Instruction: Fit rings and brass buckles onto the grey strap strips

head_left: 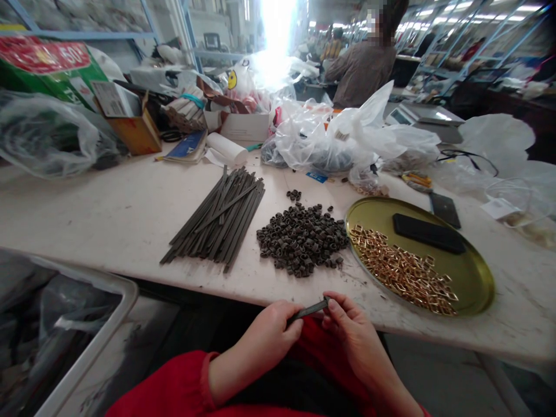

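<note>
My left hand (278, 327), closed, grips a thin dark strip (308, 311) in front of the table's edge. My right hand (345, 318) pinches the strip's far end between thumb and fingers; whether a small part is there too is too small to tell. Beyond my hands lies a heap of small dark loops (304, 237). A pile of long dark strips (221, 217) is to its left. On the right a round gold-coloured tray (475, 284) bears many small gold metal rings (403, 272) and a black flat object (428, 233).
Clear plastic bags (343, 136) and a paper roll (226, 149) lie along the back of the white table (99, 214). A white bin (125, 289) stands at the lower left. A person (365, 69) in a brown top is beyond the table.
</note>
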Available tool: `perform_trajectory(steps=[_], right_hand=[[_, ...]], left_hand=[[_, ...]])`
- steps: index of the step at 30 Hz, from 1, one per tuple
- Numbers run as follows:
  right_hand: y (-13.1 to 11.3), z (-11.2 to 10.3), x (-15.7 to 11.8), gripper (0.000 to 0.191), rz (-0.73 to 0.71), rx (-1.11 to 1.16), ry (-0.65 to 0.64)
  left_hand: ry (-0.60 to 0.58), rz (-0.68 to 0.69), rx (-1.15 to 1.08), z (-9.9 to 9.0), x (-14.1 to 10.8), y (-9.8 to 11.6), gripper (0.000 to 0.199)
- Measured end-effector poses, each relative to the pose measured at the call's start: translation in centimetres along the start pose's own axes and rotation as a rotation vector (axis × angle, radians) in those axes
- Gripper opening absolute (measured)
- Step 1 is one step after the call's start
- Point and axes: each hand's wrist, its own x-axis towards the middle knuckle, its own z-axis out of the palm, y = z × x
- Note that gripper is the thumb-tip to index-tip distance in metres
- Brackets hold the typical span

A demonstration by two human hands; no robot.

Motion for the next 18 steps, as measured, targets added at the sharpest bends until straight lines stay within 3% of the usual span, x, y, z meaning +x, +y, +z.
perform_trajectory(steps=[5,9,12,18], right_hand=[[0.4,0.0,0.1,0.033,-0.005,0.076,-0.015],[0.5,0.2,-0.1,0.03,-0.038,0.121,-0.082],[0.6,0.2,-0.4,0.03,-0.089,0.067,-0.106],[0.7,-0.2,-0.8,0.033,-0.182,-0.122,-0.117]], left_hand=[[-0.01,-0.035,0.007,-0.4,-0.2,0.2,0.032],[-0.104,-0.116,-0.248,-0.5,-0.3,0.9,0.03],[-0.202,-0.184,-0.418,-0.3,-0.5,1.3,0.026],[-0.202,-0.188,-0.492,0.0,-0.8,1.4,0.026]])
